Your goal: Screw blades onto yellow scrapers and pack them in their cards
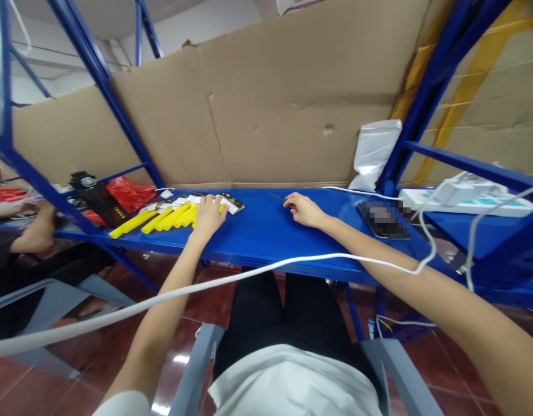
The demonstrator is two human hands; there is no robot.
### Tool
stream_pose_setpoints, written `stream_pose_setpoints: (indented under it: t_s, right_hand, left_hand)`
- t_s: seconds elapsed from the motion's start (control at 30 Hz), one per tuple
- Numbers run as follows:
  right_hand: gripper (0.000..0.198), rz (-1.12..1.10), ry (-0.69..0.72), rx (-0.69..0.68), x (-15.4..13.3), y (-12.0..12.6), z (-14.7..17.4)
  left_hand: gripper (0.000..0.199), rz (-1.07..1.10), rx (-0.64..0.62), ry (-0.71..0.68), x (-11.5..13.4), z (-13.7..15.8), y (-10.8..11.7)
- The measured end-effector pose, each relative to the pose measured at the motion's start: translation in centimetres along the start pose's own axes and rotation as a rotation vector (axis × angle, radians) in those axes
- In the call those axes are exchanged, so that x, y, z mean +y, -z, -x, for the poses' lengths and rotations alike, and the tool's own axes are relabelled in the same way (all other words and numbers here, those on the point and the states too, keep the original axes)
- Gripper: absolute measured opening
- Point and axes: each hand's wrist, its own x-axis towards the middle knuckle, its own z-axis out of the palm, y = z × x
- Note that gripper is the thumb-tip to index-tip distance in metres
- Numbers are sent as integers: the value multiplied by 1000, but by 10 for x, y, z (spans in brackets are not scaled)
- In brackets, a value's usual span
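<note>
A row of yellow strips [164, 221], looking like flat tubes with white and black card ends, lies at the left of the blue table. My left hand [209, 215] is over the right end of this row, its fingers bent around a yellow strip that it mostly hides. Beside it, a black-and-white card [232, 201] sticks out past my fingertips. My right hand [307, 211] rests on the tabletop further right, fingers closed on a thin dark rod [275, 197] whose tip points left. The rod's exact kind is too small to make out.
On the blue table [266, 231], a phone [384, 219] and a white power strip [465, 202] lie right. A white cable [292, 261] crosses before my arms. Left are a black object [104, 202] and red plastic bag [130, 193]. Another person's arm [38, 225] is far left.
</note>
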Motion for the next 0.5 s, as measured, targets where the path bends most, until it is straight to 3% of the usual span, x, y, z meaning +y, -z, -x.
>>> stream_pose_setpoints:
  t_s: [0.1, 0.23, 0.37, 0.5]
  right_hand:
    - [44, 70, -58, -32, 3, 5, -1]
    - [42, 131, -146, -59, 6, 10, -2]
    - [37, 148, -213, -40, 10, 12, -3]
    - [28, 111, -212, 84, 8, 14, -2]
  left_hand:
    - [41, 193, 101, -107, 18, 26, 3]
    - [34, 407, 125, -200, 38, 57, 6]
    - [32, 464, 125, -110, 43, 65, 8]
    - [32, 427, 104, -43, 43, 64, 8]
